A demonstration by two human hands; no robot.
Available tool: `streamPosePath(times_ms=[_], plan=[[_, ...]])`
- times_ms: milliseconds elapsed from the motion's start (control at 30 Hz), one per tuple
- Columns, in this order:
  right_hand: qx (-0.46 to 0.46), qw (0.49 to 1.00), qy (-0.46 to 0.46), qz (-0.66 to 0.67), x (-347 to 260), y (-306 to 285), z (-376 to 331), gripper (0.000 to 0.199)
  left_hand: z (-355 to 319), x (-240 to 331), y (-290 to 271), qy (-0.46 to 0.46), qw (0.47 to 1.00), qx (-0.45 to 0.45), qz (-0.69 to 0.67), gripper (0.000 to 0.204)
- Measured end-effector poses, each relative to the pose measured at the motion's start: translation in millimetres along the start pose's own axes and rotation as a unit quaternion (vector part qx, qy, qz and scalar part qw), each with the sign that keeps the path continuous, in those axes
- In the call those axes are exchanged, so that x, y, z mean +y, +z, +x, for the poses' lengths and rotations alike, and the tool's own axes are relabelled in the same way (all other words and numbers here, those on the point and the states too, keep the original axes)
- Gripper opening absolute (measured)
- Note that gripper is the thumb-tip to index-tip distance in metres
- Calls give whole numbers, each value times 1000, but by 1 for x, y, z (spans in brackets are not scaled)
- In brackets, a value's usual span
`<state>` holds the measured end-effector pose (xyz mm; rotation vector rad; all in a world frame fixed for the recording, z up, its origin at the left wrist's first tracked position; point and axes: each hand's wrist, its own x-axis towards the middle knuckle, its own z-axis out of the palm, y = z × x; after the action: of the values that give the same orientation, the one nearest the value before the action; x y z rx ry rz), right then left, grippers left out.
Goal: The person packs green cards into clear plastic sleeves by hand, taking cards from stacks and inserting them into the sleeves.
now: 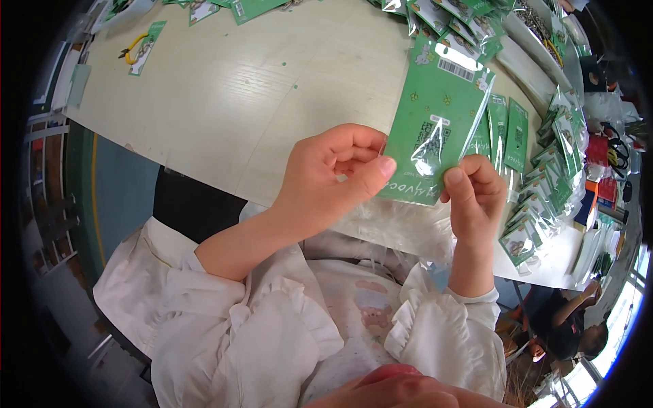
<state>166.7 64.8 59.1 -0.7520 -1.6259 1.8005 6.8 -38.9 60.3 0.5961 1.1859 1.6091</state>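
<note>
A green printed card in a clear plastic sleeve [435, 115] is held up in front of me, tilted slightly, with a code square and a barcode facing me. My left hand [333, 166] is closed at its lower left edge, thumb against the sleeve and fingers curled. At the lower right corner, my right hand [476, 194] pinches the sleeve between thumb and fingers. Crumpled clear plastic [401, 228] lies below the card at the table's near edge. Glare on the sleeve hides part of the print.
Several more sleeved green cards lie in a heap [462, 24] at the back and in overlapping rows [544, 197] to the right. Yellow-handled pliers [132, 54] rest by a green card at the far left of the pale table [224, 88]. Another person [568, 323] is at lower right.
</note>
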Motion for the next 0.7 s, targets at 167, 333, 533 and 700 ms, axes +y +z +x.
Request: streamPosePath(times_ms=[167,333,533,700], plan=[[4,1000,-19,-19,-7,1,-9,8,1,-1,0,36,995,3,96,15],[19,987,-121,-101,-7,6,-14,9,-3,-1,1,57,996,18,62,16],[40,997,-68,7,-7,7,-12,12,0,4,-13,59,998,10,7,23],[49,997,-52,39,-7,7,-13,12,-5,9,-11,60,998,4,19,30]])
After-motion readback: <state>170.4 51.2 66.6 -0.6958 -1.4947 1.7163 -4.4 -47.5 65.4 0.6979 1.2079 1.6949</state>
